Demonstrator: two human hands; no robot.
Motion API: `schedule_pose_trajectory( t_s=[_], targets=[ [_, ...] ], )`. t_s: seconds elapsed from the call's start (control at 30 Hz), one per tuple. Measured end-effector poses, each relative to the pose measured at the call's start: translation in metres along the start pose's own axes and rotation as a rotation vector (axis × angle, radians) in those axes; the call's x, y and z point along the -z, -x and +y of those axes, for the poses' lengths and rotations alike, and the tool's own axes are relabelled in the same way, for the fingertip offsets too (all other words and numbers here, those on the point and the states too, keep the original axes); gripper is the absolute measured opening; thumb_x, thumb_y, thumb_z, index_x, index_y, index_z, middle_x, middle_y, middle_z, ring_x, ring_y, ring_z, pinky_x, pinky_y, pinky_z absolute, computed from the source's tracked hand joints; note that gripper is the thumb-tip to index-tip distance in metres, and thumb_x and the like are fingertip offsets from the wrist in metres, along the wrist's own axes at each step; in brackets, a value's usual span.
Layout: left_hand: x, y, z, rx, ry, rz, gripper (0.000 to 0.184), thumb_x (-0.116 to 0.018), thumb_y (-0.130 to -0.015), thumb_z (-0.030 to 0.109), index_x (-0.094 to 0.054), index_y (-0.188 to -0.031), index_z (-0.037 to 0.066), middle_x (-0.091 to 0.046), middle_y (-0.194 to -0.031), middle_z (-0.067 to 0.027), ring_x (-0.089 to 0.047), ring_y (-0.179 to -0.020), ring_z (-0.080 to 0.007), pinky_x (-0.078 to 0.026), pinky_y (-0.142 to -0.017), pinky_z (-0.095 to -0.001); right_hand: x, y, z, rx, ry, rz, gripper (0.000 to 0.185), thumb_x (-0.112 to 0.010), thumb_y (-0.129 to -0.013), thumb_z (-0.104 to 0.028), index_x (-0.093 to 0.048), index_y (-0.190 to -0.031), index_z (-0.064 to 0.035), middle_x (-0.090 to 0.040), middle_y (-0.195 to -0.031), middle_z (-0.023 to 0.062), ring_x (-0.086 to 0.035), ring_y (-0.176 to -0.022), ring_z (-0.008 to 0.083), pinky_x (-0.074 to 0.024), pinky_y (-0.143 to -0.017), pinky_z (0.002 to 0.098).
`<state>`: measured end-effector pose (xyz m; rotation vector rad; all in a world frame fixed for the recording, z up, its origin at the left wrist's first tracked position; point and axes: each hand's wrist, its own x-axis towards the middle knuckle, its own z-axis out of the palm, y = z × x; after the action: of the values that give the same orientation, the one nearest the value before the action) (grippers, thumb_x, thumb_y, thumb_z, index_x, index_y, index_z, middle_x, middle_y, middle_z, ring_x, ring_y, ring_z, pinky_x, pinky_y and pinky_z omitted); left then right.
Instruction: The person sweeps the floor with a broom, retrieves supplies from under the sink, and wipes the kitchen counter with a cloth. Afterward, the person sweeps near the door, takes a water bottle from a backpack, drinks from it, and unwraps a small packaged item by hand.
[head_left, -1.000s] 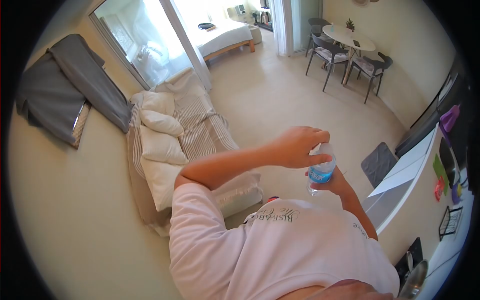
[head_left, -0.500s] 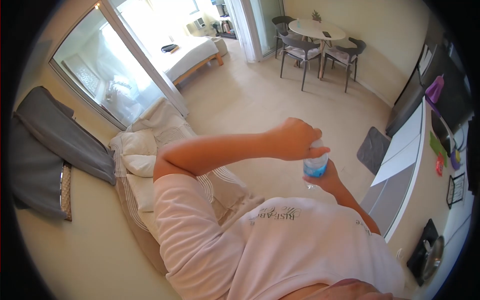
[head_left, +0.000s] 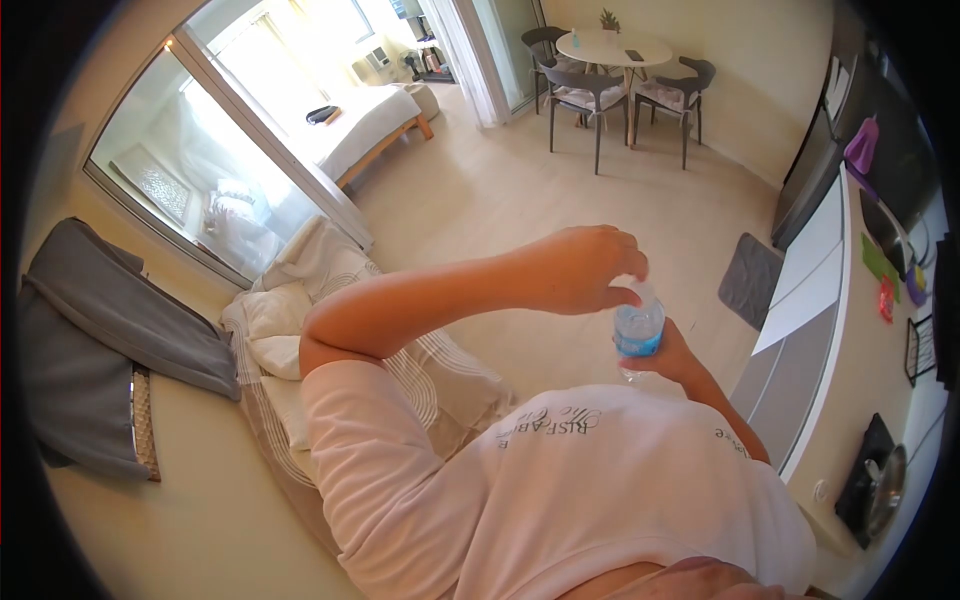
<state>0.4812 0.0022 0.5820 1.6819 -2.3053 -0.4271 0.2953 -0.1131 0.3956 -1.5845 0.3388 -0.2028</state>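
Observation:
A clear plastic water bottle [head_left: 638, 332] with a blue label is held upright, slightly tilted, in front of my chest. My right hand [head_left: 672, 355] wraps round its lower part from the right side. From the left, my left hand [head_left: 592, 270] reaches across with the forearm nearly level. Its thumb and fingers close round the whitish top of the bottle, where the cap sits; the cap itself is mostly covered by the fingers and blurred.
A sofa [head_left: 440, 375] with a patterned throw and pillows [head_left: 275, 310] lies to my left, near grey cloth [head_left: 130, 320]. On the right runs a counter [head_left: 850, 340] with a pan [head_left: 887, 485]. Farther off stand a round table [head_left: 615, 48], chairs [head_left: 590, 95] and a bed [head_left: 370, 125].
My left hand has shifted slightly up, and its fingers now stand higher at the bottle's top, showing more of the bottle below. The view has tilted a little; the right hand keeps its hold.

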Motion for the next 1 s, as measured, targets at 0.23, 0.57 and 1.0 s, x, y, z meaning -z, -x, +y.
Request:
schedule_pose_trajectory(
  t_s=[0.23,0.57,1.0],
  targets=[
    [-0.022,0.006,0.008,-0.171,-0.287,0.159,0.025,-0.059,-0.088,0.030,-0.055,-0.096,0.006,-0.054,-0.092,-0.0077,-0.054,-0.089,-0.0249,-0.047,-0.074,-0.0370,-0.002,0.006,-0.011,-0.020,-0.023,-0.115,0.063,-0.081,-0.058,-0.012,-0.055,-0.114,-0.0016,-0.062,-0.102,0.0060,-0.059,-0.093,0.0161,-0.0466,-0.085,0.0316],
    [0.000,-0.015,0.022,0.432,-0.369,-0.498,0.032,-0.054,-0.090,0.032,-0.061,-0.100,0.003,-0.059,-0.109,-0.0126,-0.058,-0.092,-0.0262,-0.047,-0.074,-0.0341,-0.023,0.006,-0.016,-0.037,0.068,0.018,0.069,-0.081,-0.060,-0.012,-0.052,-0.121,-0.0023,-0.062,-0.108,0.0074,-0.059,-0.098,0.0178,-0.0459,-0.088,0.0328],
    [-0.001,0.001,0.020,0.106,0.136,-0.027,0.026,-0.065,-0.082,0.017,-0.065,-0.104,0.003,-0.063,-0.086,-0.0129,-0.060,-0.078,-0.0278,-0.048,-0.070,-0.0365,-0.008,0.020,-0.014,0.136,0.097,0.031,0.069,-0.083,-0.060,-0.014,-0.053,-0.121,-0.0014,-0.062,-0.111,0.0093,-0.058,-0.100,0.0190,-0.0444,-0.091,0.0338]
  ],
)
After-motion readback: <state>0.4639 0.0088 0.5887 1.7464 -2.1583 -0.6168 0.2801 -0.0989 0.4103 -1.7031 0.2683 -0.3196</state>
